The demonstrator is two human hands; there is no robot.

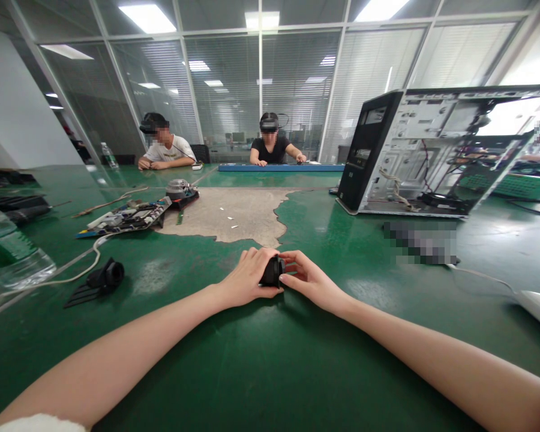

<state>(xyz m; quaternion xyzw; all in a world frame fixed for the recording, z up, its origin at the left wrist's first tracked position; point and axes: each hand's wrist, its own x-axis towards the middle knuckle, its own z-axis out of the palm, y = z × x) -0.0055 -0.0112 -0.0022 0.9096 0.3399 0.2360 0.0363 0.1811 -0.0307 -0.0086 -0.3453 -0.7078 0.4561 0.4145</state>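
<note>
A small black object (270, 273) with a ridged or round part on its right side is between my two hands, at the middle of the green table (252, 372). My left hand (248, 278) wraps round its left side, fingers over the top and thumb below. From the right, my right hand (308, 277) pinches the part on that side with its fingertips. The underside of the black object and some of its left side are hidden by my left hand.
A circuit board (128, 217) and a black round part (112, 273) lie to the left, near a plastic bottle (9, 249) and a cable. An open computer case (414, 156) stands at the right. Two people (168, 147) (272, 147) sit across the table.
</note>
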